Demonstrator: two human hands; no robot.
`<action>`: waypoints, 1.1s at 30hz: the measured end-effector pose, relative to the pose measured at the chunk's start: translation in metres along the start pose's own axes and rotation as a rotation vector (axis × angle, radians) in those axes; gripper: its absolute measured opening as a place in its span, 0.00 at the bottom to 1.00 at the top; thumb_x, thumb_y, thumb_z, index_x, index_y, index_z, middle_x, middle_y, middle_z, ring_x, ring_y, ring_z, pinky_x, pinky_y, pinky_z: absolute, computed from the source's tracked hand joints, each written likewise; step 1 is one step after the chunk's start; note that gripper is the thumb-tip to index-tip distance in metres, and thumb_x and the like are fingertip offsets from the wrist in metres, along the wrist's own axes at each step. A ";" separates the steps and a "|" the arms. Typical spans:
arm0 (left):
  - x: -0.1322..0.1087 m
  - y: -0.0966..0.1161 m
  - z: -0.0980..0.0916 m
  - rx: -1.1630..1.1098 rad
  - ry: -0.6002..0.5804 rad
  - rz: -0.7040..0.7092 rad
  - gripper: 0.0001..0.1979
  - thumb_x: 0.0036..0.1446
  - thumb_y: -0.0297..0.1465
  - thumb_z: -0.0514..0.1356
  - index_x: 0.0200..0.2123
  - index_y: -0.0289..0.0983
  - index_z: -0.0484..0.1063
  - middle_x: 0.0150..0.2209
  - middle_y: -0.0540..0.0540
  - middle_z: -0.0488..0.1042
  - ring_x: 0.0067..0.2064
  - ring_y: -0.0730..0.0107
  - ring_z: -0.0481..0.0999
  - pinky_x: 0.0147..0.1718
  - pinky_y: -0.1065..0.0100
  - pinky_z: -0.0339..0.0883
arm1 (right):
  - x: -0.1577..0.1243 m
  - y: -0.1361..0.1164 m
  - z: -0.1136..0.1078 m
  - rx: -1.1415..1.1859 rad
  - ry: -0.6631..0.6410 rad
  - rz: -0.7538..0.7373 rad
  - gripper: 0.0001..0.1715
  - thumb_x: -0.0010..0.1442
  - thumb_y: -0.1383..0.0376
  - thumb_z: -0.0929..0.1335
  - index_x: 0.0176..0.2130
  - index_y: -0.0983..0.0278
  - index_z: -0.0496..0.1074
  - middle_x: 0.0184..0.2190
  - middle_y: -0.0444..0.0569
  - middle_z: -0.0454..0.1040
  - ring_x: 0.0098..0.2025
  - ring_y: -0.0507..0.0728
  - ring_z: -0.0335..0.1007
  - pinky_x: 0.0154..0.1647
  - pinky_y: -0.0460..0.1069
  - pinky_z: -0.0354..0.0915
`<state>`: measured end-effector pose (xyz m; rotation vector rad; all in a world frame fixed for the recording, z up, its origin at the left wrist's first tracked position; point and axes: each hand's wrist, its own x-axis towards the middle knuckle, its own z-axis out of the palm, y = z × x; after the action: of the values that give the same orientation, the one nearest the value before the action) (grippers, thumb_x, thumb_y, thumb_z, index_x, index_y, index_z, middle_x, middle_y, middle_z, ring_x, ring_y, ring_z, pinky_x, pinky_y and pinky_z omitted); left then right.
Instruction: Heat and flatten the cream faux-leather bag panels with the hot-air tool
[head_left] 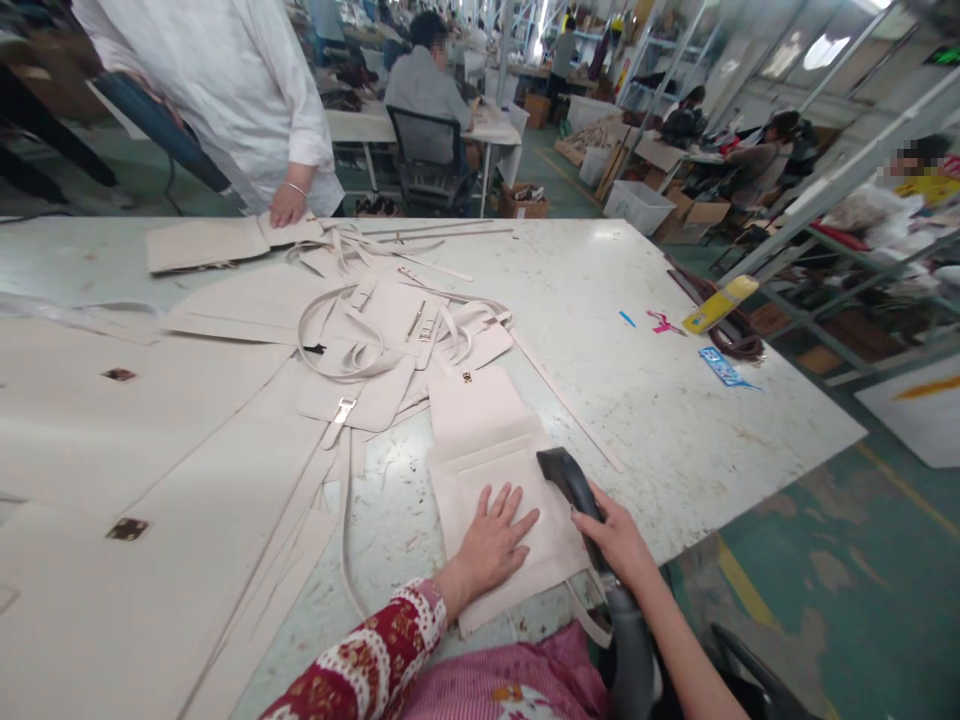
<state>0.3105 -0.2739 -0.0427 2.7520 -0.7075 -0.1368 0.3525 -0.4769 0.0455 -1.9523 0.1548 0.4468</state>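
My left hand lies flat with its fingers spread, pressing on a beige leather-like bag piece. That piece is flat on the table near me, with a stitched slot across it and a small metal fitting at its far end. My right hand is closed around a black hand-held nozzle that looks like a vacuum hose handle. The nozzle's wide tip is just over the right edge of the bag piece; whether it touches cannot be made out. A thick dark tube continues from it down past my lap.
Beige straps and panels with buckles lie heaped beyond the piece. Large beige sheets cover the table's left. A yellow can lies near the right edge of the white table. Across it, a co-worker's hand rests on another beige piece.
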 end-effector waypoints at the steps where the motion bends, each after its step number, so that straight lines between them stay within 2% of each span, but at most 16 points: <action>1: -0.001 0.000 0.000 -0.004 -0.010 0.001 0.29 0.55 0.44 0.52 0.59 0.48 0.50 0.62 0.43 0.47 0.62 0.53 0.41 0.56 0.46 0.30 | 0.015 -0.006 0.002 -0.004 -0.016 -0.004 0.33 0.46 0.60 0.66 0.53 0.63 0.65 0.28 0.45 0.75 0.27 0.56 0.70 0.28 0.49 0.67; 4: -0.002 0.001 0.000 -0.018 -0.029 -0.005 0.28 0.55 0.45 0.51 0.59 0.48 0.50 0.62 0.44 0.46 0.62 0.53 0.41 0.56 0.45 0.30 | 0.064 -0.019 0.011 -0.011 -0.040 0.007 0.30 0.45 0.61 0.67 0.50 0.62 0.67 0.17 0.39 0.69 0.16 0.53 0.63 0.17 0.47 0.62; 7: -0.003 0.001 0.000 -0.042 -0.022 -0.009 0.28 0.55 0.45 0.51 0.58 0.48 0.51 0.61 0.44 0.48 0.62 0.54 0.41 0.56 0.46 0.30 | 0.102 -0.028 0.017 -0.020 -0.007 0.007 0.28 0.45 0.61 0.67 0.48 0.64 0.68 0.13 0.38 0.65 0.14 0.52 0.62 0.15 0.46 0.60; 9: -0.004 0.000 0.000 -0.058 -0.015 -0.010 0.28 0.55 0.45 0.51 0.58 0.48 0.51 0.61 0.44 0.49 0.62 0.54 0.42 0.56 0.47 0.30 | 0.112 -0.033 0.016 -0.022 0.023 -0.007 0.29 0.45 0.61 0.67 0.48 0.64 0.67 0.13 0.37 0.65 0.14 0.52 0.62 0.15 0.45 0.60; 13: -0.004 -0.001 0.000 -0.080 -0.020 -0.010 0.28 0.55 0.44 0.51 0.58 0.47 0.52 0.61 0.44 0.48 0.62 0.53 0.41 0.56 0.47 0.30 | 0.093 -0.034 0.005 0.011 0.040 -0.008 0.32 0.46 0.59 0.67 0.52 0.60 0.63 0.17 0.38 0.67 0.16 0.51 0.63 0.16 0.45 0.61; 17: -0.005 -0.002 0.000 -0.103 -0.010 -0.011 0.27 0.55 0.44 0.51 0.58 0.46 0.52 0.61 0.44 0.48 0.62 0.53 0.42 0.56 0.47 0.29 | 0.058 -0.019 -0.006 0.046 0.009 0.063 0.35 0.47 0.57 0.68 0.54 0.61 0.61 0.18 0.39 0.68 0.16 0.52 0.63 0.15 0.45 0.61; 20: -0.007 -0.002 0.000 -0.110 -0.015 -0.018 0.29 0.55 0.44 0.51 0.59 0.44 0.51 0.61 0.43 0.48 0.62 0.53 0.42 0.57 0.47 0.28 | 0.050 -0.006 -0.006 0.069 -0.051 0.123 0.37 0.46 0.56 0.68 0.54 0.61 0.60 0.19 0.40 0.69 0.16 0.52 0.64 0.16 0.46 0.62; 25: -0.010 0.000 -0.004 -0.120 -0.038 -0.029 0.30 0.55 0.45 0.49 0.60 0.43 0.49 0.61 0.43 0.48 0.62 0.53 0.42 0.57 0.47 0.28 | 0.070 -0.002 0.002 0.077 -0.142 0.178 0.35 0.45 0.56 0.68 0.51 0.65 0.62 0.18 0.42 0.69 0.16 0.53 0.64 0.16 0.47 0.62; 30: -0.010 0.002 -0.006 -0.120 -0.068 -0.035 0.30 0.55 0.45 0.50 0.59 0.43 0.49 0.61 0.43 0.49 0.62 0.53 0.42 0.57 0.47 0.29 | 0.101 -0.015 0.006 0.032 -0.174 0.174 0.28 0.45 0.58 0.68 0.46 0.65 0.66 0.16 0.41 0.67 0.15 0.51 0.62 0.15 0.45 0.61; 33: -0.005 -0.001 -0.009 -0.128 -0.075 -0.039 0.32 0.53 0.45 0.53 0.59 0.43 0.50 0.60 0.44 0.52 0.60 0.53 0.47 0.56 0.48 0.34 | 0.117 -0.025 0.008 -0.021 -0.182 0.146 0.28 0.45 0.60 0.67 0.47 0.64 0.67 0.14 0.39 0.67 0.14 0.51 0.61 0.14 0.45 0.60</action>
<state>0.3081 -0.2679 -0.0342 2.6504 -0.6410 -0.2848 0.4657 -0.4484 0.0200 -1.9174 0.1768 0.7215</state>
